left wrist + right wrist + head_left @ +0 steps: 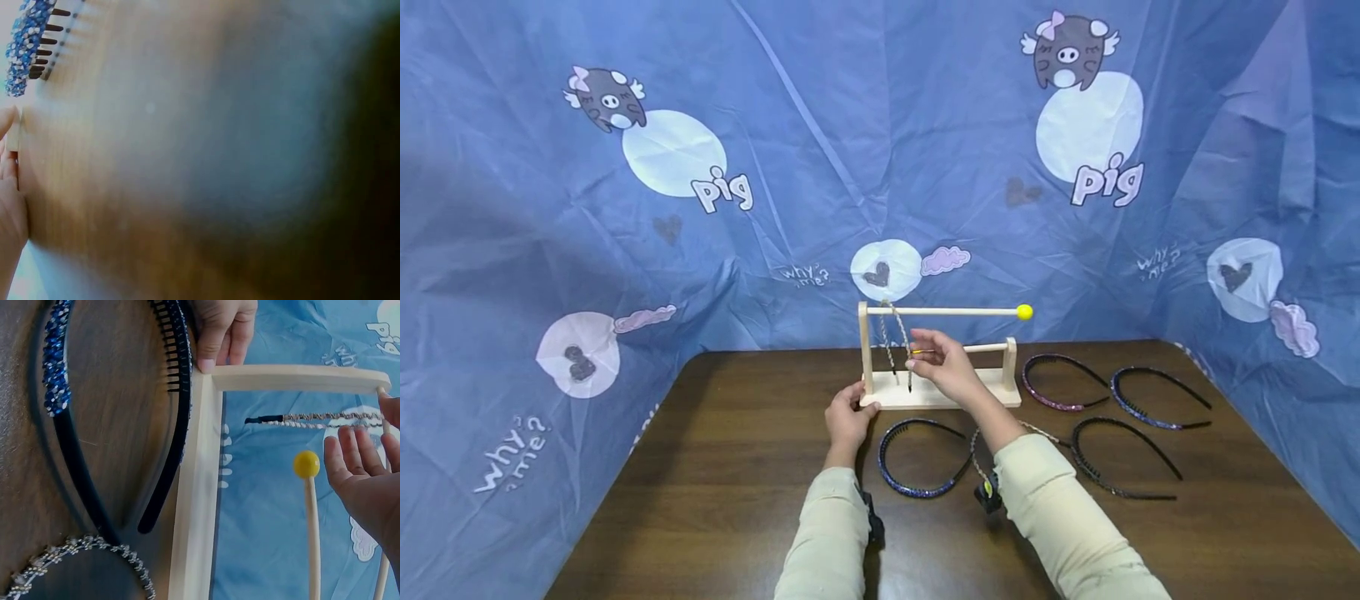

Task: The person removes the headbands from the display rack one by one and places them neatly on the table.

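A pale wooden stand [943,398] has a long upper bar tipped with a yellow ball [1025,312] and a lower bar set on a shorter post. My left hand [847,418] grips the left end of its base, thumb on the front corner. From the upper bar, near the tall post, hangs a thin beaded headband [904,329], its dark-tipped ends pointing down. Beside it is my right hand [953,371], fingers loosely extended next to the headband's right leg; in the right wrist view these fingers [353,453] look uncurled. Whether they touch it is unclear.
A blue glittery headband [925,493] lies in front of the stand, with another beaded headband [976,458] partly under my right forearm. Farther right lie a pink-and-purple headband [1052,405], a second blue one [1150,423] and a dark one [1097,483]. Blue printed cloth [820,167] surrounds the table.
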{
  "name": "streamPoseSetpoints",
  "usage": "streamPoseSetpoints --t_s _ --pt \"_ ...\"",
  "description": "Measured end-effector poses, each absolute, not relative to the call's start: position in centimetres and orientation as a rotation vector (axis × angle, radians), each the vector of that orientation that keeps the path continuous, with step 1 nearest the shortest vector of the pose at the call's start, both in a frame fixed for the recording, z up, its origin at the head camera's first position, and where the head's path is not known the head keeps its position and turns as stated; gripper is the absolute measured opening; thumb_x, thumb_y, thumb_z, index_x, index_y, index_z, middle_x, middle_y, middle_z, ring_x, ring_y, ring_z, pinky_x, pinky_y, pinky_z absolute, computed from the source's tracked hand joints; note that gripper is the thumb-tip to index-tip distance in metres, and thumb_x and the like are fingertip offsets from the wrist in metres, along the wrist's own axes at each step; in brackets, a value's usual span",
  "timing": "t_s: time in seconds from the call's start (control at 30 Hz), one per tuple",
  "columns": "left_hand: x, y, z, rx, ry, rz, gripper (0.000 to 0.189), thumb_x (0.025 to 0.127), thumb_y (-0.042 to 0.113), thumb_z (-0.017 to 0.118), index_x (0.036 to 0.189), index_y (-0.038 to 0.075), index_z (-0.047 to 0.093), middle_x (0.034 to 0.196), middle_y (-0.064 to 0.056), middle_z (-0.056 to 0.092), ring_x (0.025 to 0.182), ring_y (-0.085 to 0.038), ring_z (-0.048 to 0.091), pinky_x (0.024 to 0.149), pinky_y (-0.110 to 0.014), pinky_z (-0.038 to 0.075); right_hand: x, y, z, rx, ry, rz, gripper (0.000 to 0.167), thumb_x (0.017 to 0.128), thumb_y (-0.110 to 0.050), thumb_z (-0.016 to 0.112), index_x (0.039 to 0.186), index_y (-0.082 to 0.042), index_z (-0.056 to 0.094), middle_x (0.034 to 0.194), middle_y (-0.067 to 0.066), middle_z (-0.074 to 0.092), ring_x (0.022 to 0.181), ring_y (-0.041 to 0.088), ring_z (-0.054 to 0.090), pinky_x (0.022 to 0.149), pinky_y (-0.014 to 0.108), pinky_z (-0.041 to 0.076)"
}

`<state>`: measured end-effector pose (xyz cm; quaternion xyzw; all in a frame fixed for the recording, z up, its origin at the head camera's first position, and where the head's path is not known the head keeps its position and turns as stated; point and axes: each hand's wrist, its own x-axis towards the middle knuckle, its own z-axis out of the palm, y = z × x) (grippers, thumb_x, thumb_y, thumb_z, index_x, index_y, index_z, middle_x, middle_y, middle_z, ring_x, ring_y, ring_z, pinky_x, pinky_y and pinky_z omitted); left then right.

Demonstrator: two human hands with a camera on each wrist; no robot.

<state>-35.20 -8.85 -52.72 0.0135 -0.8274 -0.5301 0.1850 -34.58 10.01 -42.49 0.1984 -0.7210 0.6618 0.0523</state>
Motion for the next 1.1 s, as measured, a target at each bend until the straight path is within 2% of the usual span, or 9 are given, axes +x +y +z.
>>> streamPoseSetpoints --t_s 0.2,0.33,0.47,0.83,0.97,1.1 --pt "-35.3 -9.0 -52.6 0.021 -2.320 -1.488 0.041 0.069 0.001 0.079 0.108 0.000 0.067 0.097 -0.013 0.068 0.089 -0.026 0.064 0.081 -0.038 0.049 -35.2 9.1 -42.4 0.640 -2.228 1.917 0.041 0.080 0.012 0.060 0.119 0.014 0.050 0.087 0.022 0.060 0.076 0.019 0.058 0.068 0.022 0.049" --pt "-35.3 -9.1 -52.3 0.021 -2.315 -1.483 0.041 0.068 0.001 0.080 0.107 0.000 0.067 0.095 -0.013 0.068 0.089 -0.026 0.063 0.081 -0.039 0.049 -35.3 9.0 -42.2 0.643 -2.253 1.883 0.029 0.080 0.013 0.059 0.109 0.012 0.054 0.083 0.021 0.059 0.069 0.013 0.054 0.062 0.021 0.046" --pt "-35.4 -9.2 -52.3 0.030 -2.309 -1.494 0.040 0.069 0.000 0.079 0.107 0.000 0.068 0.095 -0.014 0.068 0.089 -0.027 0.063 0.081 -0.040 0.049 -35.1 9.0 -41.6 0.636 -2.242 1.921 0.025 0.081 0.013 0.058 0.106 0.010 0.056 0.083 0.022 0.058 0.069 0.015 0.054 0.062 0.022 0.048" --pt "-35.1 -9.2 -53.2 0.027 -2.331 -1.470 0.041 0.068 0.003 0.081 0.107 0.002 0.068 0.094 -0.011 0.069 0.087 -0.025 0.063 0.080 -0.038 0.048 -32.0 9.6 -39.4 0.611 -2.108 1.975 0.025 0.082 0.016 0.056 0.106 0.016 0.053 0.083 0.022 0.055 0.070 0.022 0.055 0.067 0.029 0.054" --pt "-35.1 -9.2 -53.0 0.035 -2.328 -1.475 0.041 0.068 0.003 0.080 0.107 0.002 0.068 0.093 -0.011 0.069 0.087 -0.025 0.063 0.080 -0.039 0.048 -31.8 9.9 -39.0 0.594 -2.072 1.991 0.025 0.082 0.016 0.054 0.107 0.016 0.053 0.085 0.024 0.054 0.074 0.023 0.054 0.068 0.027 0.053" --pt "-35.2 -9.1 -52.8 0.035 -2.333 -1.484 0.040 0.069 0.003 0.080 0.107 0.002 0.068 0.094 -0.011 0.069 0.088 -0.026 0.063 0.082 -0.040 0.048 -31.7 10.2 -38.6 0.581 -1.999 2.020 0.024 0.081 0.016 0.054 0.105 0.016 0.052 0.085 0.019 0.055 0.077 0.020 0.054 0.069 0.025 0.053"
